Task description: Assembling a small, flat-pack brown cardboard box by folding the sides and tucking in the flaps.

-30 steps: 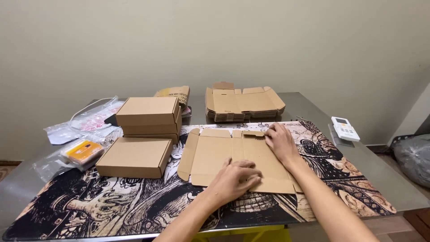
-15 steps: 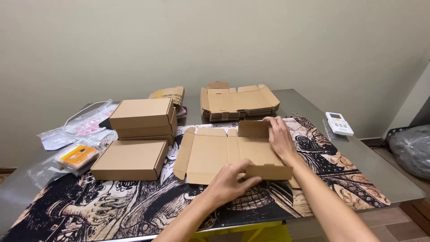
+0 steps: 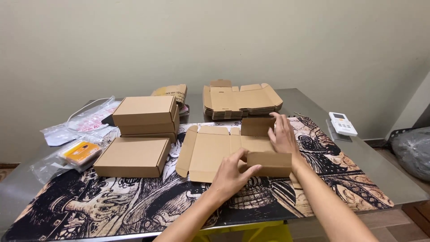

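Observation:
A flat brown cardboard box blank (image 3: 215, 150) lies on the printed black-and-white mat (image 3: 112, 206) in the middle of the table. Its near right panel and far right flap are raised upright. My left hand (image 3: 231, 172) presses on the blank just inside the raised near panel, thumb against it. My right hand (image 3: 283, 134) holds the right end of the blank, fingers at the raised far flap.
A stack of flat box blanks (image 3: 242, 101) lies at the back. Two stacked folded boxes (image 3: 145, 114) and a single folded box (image 3: 133, 157) sit at left. Plastic bags (image 3: 85, 121) and an orange item (image 3: 80, 151) lie far left. A white remote (image 3: 342, 123) is at right.
The right-hand panels of the blank have been folded up from flat to upright. My right hand slid along the right end, and my left hand moved in against the raised near panel.

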